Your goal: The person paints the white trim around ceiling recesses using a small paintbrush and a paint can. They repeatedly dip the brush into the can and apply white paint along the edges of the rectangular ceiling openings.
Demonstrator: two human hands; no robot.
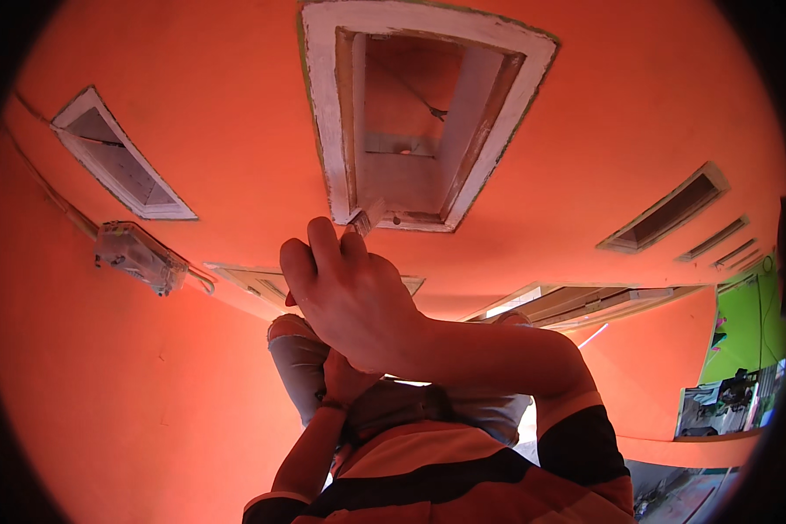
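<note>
Head cam: your R hand (349,301) grips a paintbrush (367,217), bristles poking just past that hand, w/ white frame (330,113) beyond it. Your L hand (348,377): below R, partly hidden, can't tell its grip.

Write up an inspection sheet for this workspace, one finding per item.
Surface: orange painted wall; white-painted rectangular frame with rough edges.
Job's things: small paintbrush with pale bristles at the frame's lower left corner; contact unclear.
Clutter: mixed dark items at far right, too small to identify.
Grips: right hand holds the brush; left hand below, partly hidden, hold unclear.
Cables: brownish cable-like line leading to a plastic-wrapped box.
Surroundings: bright green wall at right.
</note>
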